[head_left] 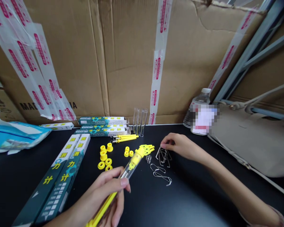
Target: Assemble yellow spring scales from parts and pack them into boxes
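Curling around a clear tube with yellow parts inside, the fingers of the left hand hold it slanted above the dark counter, its yellow end pointing away. Two long boxes lie side by side to its left. Right of the tube, bent wires lie loose, with small metal coils just behind. Next, the right hand has thumb and forefinger pinched together on metal hooks lying in a cluster. Yellow collars and smaller yellow caps sit left of the tube's far end. Beyond them are yellow rods, upright clear cylinders, stacked cartons and, rearmost, a taped cardboard wall.
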